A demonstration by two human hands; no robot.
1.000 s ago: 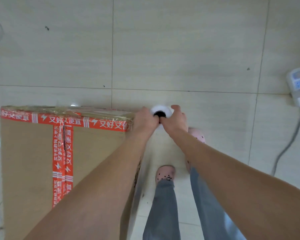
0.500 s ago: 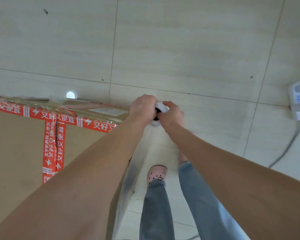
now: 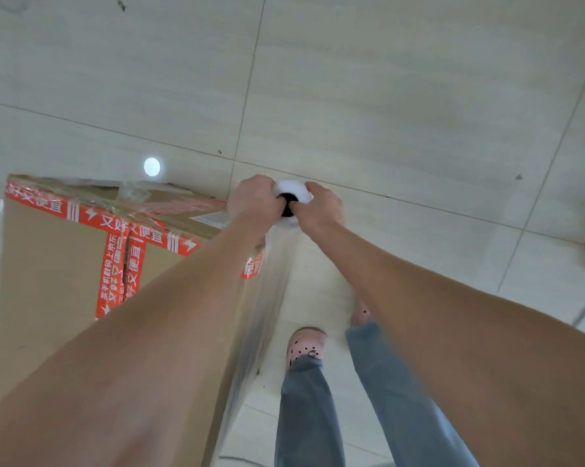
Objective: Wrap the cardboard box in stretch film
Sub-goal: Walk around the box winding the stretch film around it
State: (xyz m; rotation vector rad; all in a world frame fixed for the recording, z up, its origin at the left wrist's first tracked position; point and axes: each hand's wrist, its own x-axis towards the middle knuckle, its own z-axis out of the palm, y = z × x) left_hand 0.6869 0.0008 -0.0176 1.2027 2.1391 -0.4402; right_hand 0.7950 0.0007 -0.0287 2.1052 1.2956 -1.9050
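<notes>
Box point(image 3: 48, 281) stands on the floor at left, red-taped, with film already crinkled over its top edge. Your left grip point(image 3: 254, 200) curls round the roll's point(image 3: 291, 188) upper end, just off the box's corner. Your right grip point(image 3: 324, 207) curls round the same end from the other side. Film point(image 3: 270, 291) hangs taut beside the box wall. Likely best: hold the roll upright, pull evenly, and hug the corner so the sheet lies flat.
</notes>
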